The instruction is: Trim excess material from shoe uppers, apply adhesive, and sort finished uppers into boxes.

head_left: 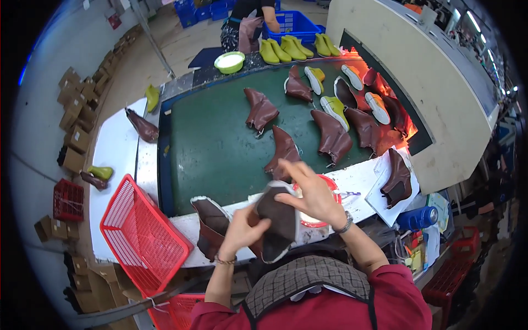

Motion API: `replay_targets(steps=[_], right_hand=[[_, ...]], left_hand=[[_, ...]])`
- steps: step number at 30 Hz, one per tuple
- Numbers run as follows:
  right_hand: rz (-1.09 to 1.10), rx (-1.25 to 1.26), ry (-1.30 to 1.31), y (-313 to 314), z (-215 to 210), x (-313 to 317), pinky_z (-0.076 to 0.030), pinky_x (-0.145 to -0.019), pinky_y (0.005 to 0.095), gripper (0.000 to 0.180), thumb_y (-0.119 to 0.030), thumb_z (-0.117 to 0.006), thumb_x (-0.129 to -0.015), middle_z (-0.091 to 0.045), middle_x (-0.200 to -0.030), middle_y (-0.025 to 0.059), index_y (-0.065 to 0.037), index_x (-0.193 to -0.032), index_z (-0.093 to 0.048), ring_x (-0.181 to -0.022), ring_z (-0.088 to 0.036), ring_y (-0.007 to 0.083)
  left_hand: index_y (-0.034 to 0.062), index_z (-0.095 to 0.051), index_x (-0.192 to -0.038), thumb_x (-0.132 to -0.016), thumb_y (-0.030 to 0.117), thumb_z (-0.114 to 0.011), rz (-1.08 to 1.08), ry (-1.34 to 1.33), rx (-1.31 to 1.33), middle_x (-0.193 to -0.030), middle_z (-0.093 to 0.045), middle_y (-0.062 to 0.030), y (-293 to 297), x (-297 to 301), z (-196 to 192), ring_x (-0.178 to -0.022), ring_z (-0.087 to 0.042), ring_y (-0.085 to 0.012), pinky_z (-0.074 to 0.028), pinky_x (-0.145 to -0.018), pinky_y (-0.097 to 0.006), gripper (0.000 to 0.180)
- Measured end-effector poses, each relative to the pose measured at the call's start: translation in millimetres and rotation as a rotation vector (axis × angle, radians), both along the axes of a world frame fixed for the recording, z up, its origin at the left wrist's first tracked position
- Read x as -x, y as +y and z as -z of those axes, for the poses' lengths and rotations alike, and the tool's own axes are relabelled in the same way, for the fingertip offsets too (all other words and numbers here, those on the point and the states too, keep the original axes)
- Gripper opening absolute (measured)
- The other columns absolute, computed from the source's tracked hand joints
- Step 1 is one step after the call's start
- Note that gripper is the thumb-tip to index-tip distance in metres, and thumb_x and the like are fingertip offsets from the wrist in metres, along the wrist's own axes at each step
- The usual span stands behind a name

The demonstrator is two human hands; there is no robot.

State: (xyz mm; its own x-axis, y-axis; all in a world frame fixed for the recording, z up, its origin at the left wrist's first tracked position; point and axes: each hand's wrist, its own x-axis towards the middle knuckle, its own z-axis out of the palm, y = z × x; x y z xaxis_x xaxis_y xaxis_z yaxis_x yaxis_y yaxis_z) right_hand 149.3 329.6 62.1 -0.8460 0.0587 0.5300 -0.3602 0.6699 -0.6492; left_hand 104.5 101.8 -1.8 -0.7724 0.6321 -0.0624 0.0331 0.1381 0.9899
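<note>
My left hand [245, 230] grips a dark brown boot upper [279, 220] with a pale edge, its broad dark face turned up in front of my chest. My right hand [318, 201] is over its right side, fingers stretched out and apart, the thumb lying across the dark face. Beside my left hand, a second brown boot upper [210, 223] rests on the white ledge. Just beyond my right fingers a brown boot upper [283, 151] lies on the green belt [214, 159]. A red-rimmed bowl [329, 184] with white contents is partly hidden under my right hand.
More brown boot uppers [331, 135] and yellow-green shoes with white soles [334, 111] lie on the belt, toward an orange-lit opening [399, 140]. A red basket [146, 239] leans at left. At right are a boot [397, 179] and blue can [418, 218]. A co-worker [247, 22] stands opposite.
</note>
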Motion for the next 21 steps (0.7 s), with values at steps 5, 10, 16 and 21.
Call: replay_targets(steps=[5, 10, 16, 21], right_hand=[[0.015, 0.216, -0.381, -9.9, 17.7, -22.0, -0.044, -0.054, 0.0316, 0.021, -0.015, -0.078, -0.083, -0.065, -0.069, 0.0129, -0.001, -0.098, -0.074, -0.057, -0.059, 0.0160], [0.132, 0.222, -0.229, -56.6, 40.3, -30.6, -0.043, -0.051, 0.0300, 0.015, -0.011, -0.076, -0.084, -0.063, -0.061, 0.0123, 0.000, -0.094, -0.076, -0.051, -0.055, 0.0133], [0.323, 0.470, -0.416, -14.4, 65.0, -57.0, -0.053, -0.065, 0.0286, 0.021, -0.014, -0.067, -0.095, -0.076, -0.091, 0.0149, 0.002, -0.107, -0.073, -0.072, -0.069, 0.0147], [0.868, -0.158, -0.520, 96.2, 130.2, -124.8, -0.056, -0.081, 0.0402, 0.037, -0.006, -0.069, -0.084, -0.073, -0.100, 0.0203, 0.000, -0.121, -0.067, -0.087, -0.071, 0.0352]], left_hand=[[-0.0012, -0.065, -0.121, -0.083, 0.018, -0.073, 0.232, 0.081, 0.132, -0.095, -0.073, -0.0167, -5.9, 2.4, -27.8, -0.089, -0.070, -0.0233, -0.053, -0.084, -0.036, 0.044], [-0.0033, -0.068, -0.111, -0.083, 0.023, -0.077, 0.311, -0.110, 0.244, -0.094, -0.074, -0.0110, -33.3, 8.6, -17.0, -0.086, -0.067, -0.0155, -0.053, -0.081, -0.034, 0.039], [-0.0038, -0.070, -0.102, -0.085, 0.021, -0.078, 0.327, -0.150, 0.301, -0.086, -0.072, -0.0049, -54.8, 19.0, -5.9, -0.081, -0.062, -0.0105, -0.053, -0.075, -0.031, 0.031], [-0.0040, -0.068, -0.111, -0.086, 0.018, -0.079, 0.106, -0.401, -0.023, -0.099, -0.070, -0.0049, -81.9, 46.6, 13.7, -0.088, -0.064, -0.0121, -0.052, -0.080, -0.030, 0.035]])
